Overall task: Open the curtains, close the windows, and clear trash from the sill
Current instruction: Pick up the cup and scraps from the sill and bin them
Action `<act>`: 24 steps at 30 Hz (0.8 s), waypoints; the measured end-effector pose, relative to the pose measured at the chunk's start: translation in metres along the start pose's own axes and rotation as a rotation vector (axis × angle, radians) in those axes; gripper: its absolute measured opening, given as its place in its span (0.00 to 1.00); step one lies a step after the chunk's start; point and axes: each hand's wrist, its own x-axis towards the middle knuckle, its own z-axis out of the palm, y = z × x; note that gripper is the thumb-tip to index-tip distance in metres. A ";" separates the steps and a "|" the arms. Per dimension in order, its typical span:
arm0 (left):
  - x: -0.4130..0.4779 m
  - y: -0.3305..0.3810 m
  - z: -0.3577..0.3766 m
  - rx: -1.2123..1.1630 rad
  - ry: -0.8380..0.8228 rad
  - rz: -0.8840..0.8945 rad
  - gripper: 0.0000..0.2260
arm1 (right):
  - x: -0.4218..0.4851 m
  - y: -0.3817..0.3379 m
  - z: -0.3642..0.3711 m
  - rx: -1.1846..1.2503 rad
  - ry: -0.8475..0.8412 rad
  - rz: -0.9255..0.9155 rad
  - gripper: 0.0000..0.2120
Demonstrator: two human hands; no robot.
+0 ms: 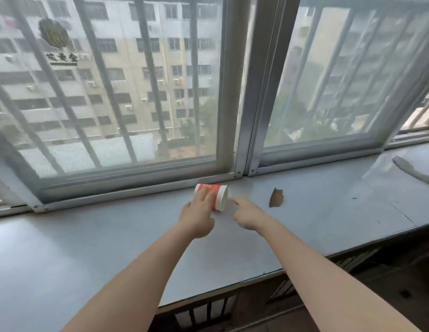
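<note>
A red and white paper cup (217, 196) lies on its side on the grey window sill (89, 240), close to the window frame, its open mouth facing right. My left hand (198, 216) reaches over it with fingers spread and fingertips resting on the cup's side. My right hand (247, 213) hovers just right of the cup's mouth, index finger stretched toward it, not touching. A brown torn scrap (276, 198) lies on the sill further right. Both sliding window panes (127, 92) look shut behind screens.
A grey strip-like piece (412, 170) lies on a sheet of clear film at the sill's far right. Outside are vertical security bars and apartment blocks. A sticker (55, 34) is on the left pane. Below the sill's front edge are dark wooden slats.
</note>
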 end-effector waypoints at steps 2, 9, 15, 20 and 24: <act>0.015 -0.002 0.006 0.079 0.014 0.004 0.37 | 0.012 0.014 0.002 -0.027 -0.025 0.032 0.28; 0.049 0.002 0.015 0.366 0.199 0.092 0.37 | 0.038 0.069 -0.034 0.054 0.552 0.340 0.14; 0.050 0.012 0.014 -0.042 0.241 -0.022 0.27 | 0.066 0.085 -0.048 -0.062 0.548 0.515 0.22; 0.034 0.003 0.004 -0.642 0.289 -0.199 0.29 | 0.081 0.091 -0.046 -0.040 0.559 0.460 0.17; 0.013 -0.017 -0.002 -0.859 0.346 -0.245 0.26 | 0.079 0.083 -0.049 0.177 0.589 0.316 0.12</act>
